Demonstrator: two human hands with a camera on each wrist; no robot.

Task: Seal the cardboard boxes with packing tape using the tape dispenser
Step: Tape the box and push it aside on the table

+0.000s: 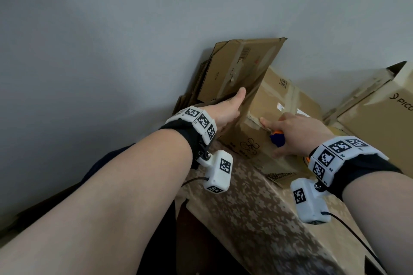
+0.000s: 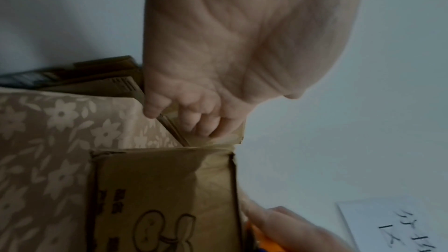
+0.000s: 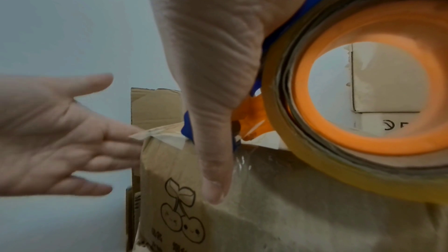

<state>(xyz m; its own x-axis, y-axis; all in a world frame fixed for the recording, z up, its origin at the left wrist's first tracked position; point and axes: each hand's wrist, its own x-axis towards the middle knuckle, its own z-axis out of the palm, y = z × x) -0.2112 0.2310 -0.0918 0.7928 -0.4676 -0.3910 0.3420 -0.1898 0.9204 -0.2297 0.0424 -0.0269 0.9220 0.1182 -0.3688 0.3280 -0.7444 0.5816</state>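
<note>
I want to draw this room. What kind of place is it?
Probably a home corner used for packing: cardboard boxes on a flowery tablecloth against a plain wall, with a tape dispenser in use.

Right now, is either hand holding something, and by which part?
The right hand grips the tape dispenser by its blue handle. The left hand holds nothing; its open fingers steady the cherry-printed cardboard box.

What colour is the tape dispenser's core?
Orange, on the tape dispenser; clearest in the right wrist view.
</note>
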